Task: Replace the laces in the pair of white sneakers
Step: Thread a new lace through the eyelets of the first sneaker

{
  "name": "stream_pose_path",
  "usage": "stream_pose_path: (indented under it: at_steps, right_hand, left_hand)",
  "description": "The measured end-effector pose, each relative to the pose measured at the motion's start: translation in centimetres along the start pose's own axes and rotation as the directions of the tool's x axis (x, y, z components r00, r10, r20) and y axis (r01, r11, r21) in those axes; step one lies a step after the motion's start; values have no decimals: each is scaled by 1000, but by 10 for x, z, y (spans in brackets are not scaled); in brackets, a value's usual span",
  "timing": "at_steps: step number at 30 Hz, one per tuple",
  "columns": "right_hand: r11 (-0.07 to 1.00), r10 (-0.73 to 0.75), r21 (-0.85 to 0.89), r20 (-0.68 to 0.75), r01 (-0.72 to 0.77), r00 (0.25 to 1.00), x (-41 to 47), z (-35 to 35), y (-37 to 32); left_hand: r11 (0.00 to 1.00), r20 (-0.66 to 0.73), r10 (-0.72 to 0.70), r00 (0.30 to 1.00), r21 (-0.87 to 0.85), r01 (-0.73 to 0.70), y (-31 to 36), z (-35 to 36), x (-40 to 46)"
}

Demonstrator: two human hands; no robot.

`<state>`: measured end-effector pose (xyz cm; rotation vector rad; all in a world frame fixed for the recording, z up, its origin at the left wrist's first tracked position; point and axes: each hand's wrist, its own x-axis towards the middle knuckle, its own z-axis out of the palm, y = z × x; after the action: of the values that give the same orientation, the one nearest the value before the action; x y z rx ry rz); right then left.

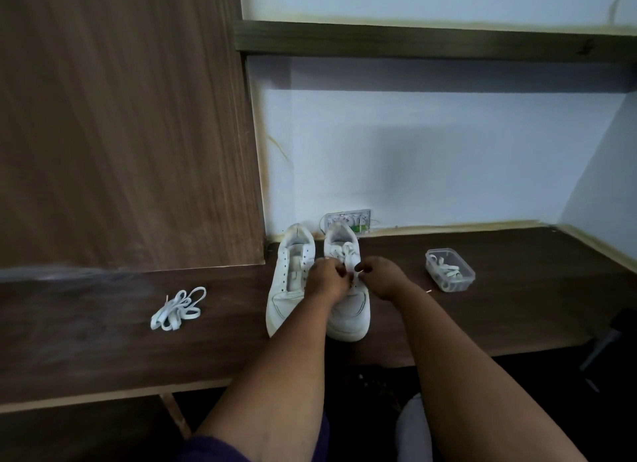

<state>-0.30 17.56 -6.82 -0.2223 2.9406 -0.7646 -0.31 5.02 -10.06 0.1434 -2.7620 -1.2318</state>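
- Left hand (324, 282), right hand (381, 277) both pinch the lace (344, 251) over right sneaker (348, 310)
- Left sneaker (289, 279) unlaced
- Loose laces (179, 310) far left, tub (450, 270) right

The dark wooden desk (103, 351) bears two sneakers (289, 282), loose laces (179, 310), a plastic tub (450, 270).

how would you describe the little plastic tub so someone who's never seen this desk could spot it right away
Start at the dark wooden desk and find the pair of white sneakers at its middle. Look to their right, past the person's right hand: the small clear plastic tub sits alone there. It is the only container, with white laces coiled inside, unlike the loose lace bundle lying bare at left.
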Motion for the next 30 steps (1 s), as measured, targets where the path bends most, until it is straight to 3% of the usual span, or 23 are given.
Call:
stream_pose_path:
  at_steps: [2, 7, 13, 18, 21, 24, 28, 30]
  right_hand:
    - [994, -29, -105, 44, 33, 999, 0, 2, -5]
    - [984, -23, -174, 94, 39, 995, 3, 2, -6]
    - [985, 28, -175, 171, 3, 985, 0, 2, -14]
    - [992, 71, -113, 166, -52, 984, 2, 3, -20]
    - [995, 97, -9, 8, -97, 995, 3, 7, -21]
    - [978, 127, 186, -150, -98, 980, 6, 16, -19]
    - [970, 122, 221, -87, -101, 989, 11, 21, -20]
    - [964, 140, 233, -39, -127, 989, 15, 22, -19]
  left_hand:
    - [999, 25, 6, 1000, -49, -5, 9, -3, -2]
    - [896, 124, -103, 987, -419, 146, 20, -20, -5]
    - [866, 132, -80, 988, -482, 135, 4, -45, -2]
    - [915, 271, -5, 963, -387, 113, 1, -52, -11]
    - [984, 248, 67, 966, -177, -23, -7, -49, -11]
    - [993, 242, 94, 966, -85, -76, -11, -44, -11]
    - [995, 246, 99, 964, -26, -96, -10, -37, -11]
    - [992, 185, 100, 978, 57, -112, -8, -32, -10]
